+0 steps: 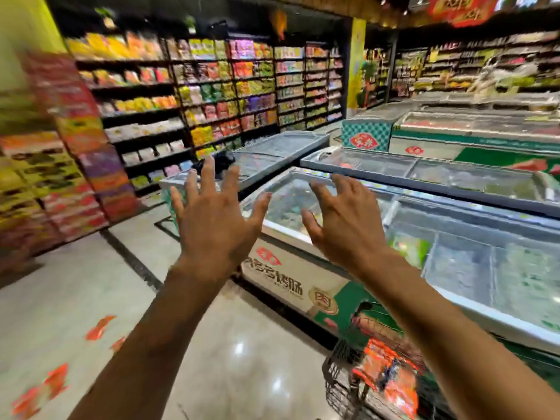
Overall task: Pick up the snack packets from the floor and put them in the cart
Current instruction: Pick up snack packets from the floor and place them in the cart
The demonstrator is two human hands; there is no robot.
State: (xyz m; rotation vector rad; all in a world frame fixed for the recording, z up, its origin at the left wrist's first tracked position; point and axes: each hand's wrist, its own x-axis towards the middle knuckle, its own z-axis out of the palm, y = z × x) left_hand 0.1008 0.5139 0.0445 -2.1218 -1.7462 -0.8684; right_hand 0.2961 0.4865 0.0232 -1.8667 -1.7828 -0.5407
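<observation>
Both my hands are raised in front of me at chest height, palms away, fingers spread, holding nothing. My left hand (216, 221) is at the centre, my right hand (342, 221) just to its right. Orange-red snack packets lie on the shiny floor at the lower left: one (100, 328) further off, one (57, 380) nearer, one (25, 401) at the frame edge. A dark wire cart (336, 377) stands at the lower right under my right forearm, with orange snack packets (389, 380) inside it. The picture is motion-blurred.
Chest freezers (291, 274) with glass lids run along the right, close behind the cart. Shelves of packaged snacks (212, 95) line the back wall, and a stacked display (69, 140) stands at the left. A dark floor stripe (130, 259) crosses the tiled aisle.
</observation>
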